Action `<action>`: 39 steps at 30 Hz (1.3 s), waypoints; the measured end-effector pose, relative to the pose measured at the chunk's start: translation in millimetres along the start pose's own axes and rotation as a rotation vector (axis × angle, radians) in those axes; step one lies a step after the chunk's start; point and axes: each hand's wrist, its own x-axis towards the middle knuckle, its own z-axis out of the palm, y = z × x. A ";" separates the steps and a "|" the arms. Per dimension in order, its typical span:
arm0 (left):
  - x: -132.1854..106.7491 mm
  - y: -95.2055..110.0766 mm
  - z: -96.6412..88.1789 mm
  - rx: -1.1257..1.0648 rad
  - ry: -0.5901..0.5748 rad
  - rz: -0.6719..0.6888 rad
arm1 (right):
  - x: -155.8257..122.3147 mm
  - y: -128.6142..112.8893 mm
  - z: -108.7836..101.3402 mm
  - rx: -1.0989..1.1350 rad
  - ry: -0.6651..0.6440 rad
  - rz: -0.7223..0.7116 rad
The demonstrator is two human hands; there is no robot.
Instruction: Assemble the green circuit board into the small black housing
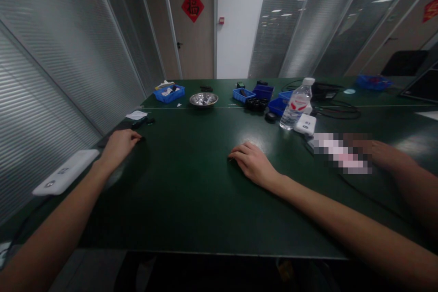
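My left hand (119,144) lies on the dark green table (191,200) near its left edge. Its fingers are curled together, and the tips touch a small black thing (141,138) too small to name. My right hand (252,163) rests palm down near the table's middle. Its fingers are bent and pressed together over a tiny dark piece (230,159) at the fingertips. The two hands are well apart.
A white power strip (66,171) lies at the left edge. At the back stand blue bins (169,93) (243,95), a metal bowl (204,99), a water bottle (296,104), a white box (305,124) and cables (337,110). Another person's forearm (393,157) rests at the right.
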 end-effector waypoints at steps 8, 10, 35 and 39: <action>7.4 -0.8 1.8 0.029 0.003 0.006 | 0.3 -1.1 0.6 0.013 0.004 0.022; 6.1 -2.2 2.8 0.018 0.018 0.003 | 0.2 -2.4 -0.7 0.020 0.006 0.034; -78.9 242.9 14.6 -0.308 0.058 0.885 | -1.0 -5.8 -1.9 -0.014 -0.008 0.093; -70.7 235.6 13.9 -0.371 0.081 0.843 | 0.0 -8.9 -5.7 -0.010 -0.015 0.093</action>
